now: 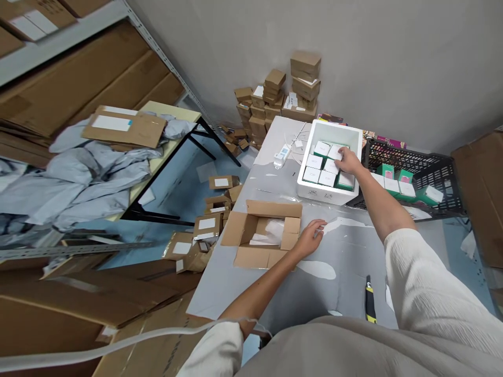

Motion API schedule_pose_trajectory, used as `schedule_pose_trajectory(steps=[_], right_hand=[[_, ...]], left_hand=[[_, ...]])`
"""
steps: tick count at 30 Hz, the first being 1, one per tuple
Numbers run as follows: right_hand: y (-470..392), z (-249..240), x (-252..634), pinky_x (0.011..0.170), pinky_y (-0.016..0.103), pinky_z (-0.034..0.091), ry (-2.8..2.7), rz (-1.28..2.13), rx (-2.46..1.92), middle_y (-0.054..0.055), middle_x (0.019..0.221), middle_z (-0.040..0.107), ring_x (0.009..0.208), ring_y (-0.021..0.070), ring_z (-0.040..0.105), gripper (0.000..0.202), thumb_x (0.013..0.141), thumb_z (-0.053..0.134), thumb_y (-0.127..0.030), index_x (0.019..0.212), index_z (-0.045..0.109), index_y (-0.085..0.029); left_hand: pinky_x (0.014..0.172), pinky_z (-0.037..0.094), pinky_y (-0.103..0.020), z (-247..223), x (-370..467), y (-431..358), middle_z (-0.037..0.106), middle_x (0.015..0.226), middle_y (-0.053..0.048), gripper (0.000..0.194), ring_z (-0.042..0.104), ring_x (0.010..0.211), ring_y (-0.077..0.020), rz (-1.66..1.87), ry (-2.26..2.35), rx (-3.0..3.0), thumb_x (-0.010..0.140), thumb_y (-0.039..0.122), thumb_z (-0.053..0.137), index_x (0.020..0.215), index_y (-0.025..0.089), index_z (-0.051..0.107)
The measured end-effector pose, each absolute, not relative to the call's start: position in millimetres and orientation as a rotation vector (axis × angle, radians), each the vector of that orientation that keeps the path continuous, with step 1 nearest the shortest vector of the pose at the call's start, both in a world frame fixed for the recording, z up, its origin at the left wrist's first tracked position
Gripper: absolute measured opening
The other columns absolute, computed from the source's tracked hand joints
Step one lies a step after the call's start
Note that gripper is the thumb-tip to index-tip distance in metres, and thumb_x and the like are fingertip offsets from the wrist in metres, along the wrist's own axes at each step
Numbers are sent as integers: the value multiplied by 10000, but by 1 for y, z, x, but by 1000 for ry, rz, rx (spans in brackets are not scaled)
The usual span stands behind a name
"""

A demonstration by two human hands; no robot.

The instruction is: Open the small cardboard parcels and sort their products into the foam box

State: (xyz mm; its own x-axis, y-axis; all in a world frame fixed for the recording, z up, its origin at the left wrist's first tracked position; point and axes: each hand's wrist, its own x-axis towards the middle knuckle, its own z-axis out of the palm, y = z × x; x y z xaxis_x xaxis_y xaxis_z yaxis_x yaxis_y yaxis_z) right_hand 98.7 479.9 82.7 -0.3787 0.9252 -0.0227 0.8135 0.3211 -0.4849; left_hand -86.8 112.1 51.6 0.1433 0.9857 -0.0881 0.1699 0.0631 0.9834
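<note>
My right hand (348,160) reaches into a white foam box (328,196), its fingers closed on a small white-topped green box (335,152) in the back right. Several similar small boxes (313,161) stand packed around it, with handwriting on their tops. My left hand (312,238) hovers over the grey table (283,298) with fingers apart and nothing in them. Just left of that hand is an open cardboard carton (255,256), flaps folded out, white packing sheet (273,232) inside.
A black plastic crate (436,167) with more green-and-white boxes stands at the right. A yellow-and-black utility knife (370,301) lies near the front edge. A white power strip (282,156) with cables sits left of the foam box. Stacked cartons (305,65) line the wall; others litter the floor.
</note>
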Motion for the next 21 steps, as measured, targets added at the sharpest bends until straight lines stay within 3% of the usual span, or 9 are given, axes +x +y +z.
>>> schedule_pose_trajectory(steps=[4,7,21], right_hand=[[466,66,103,1182,719,373,-2418,554,-1562,224,1669,489,1434,482,456,627,980,538,-593,1442,606,-175],[448,63,106,1240,743,287,-2451,506,-1516,181,1765,383,1564,479,334,614,1026,478,-587,1463,630,-185],[313,68,90,1272,635,351,-2354,616,-1155,146,1647,554,1528,379,478,498,1090,460,-532,1426,701,-253]], left_hand=[[1040,612,-399,54,-86,111,652,1459,-118,361,731,1152,-205,953,1238,1366,1007,183,551,1325,242,712],[1048,610,-397,58,-85,111,651,1465,-115,359,731,1154,-202,952,1239,1387,1008,188,559,1330,246,706],[1042,624,-389,70,-114,90,654,1478,-106,417,723,1204,-216,947,1405,1509,994,167,539,1365,257,710]])
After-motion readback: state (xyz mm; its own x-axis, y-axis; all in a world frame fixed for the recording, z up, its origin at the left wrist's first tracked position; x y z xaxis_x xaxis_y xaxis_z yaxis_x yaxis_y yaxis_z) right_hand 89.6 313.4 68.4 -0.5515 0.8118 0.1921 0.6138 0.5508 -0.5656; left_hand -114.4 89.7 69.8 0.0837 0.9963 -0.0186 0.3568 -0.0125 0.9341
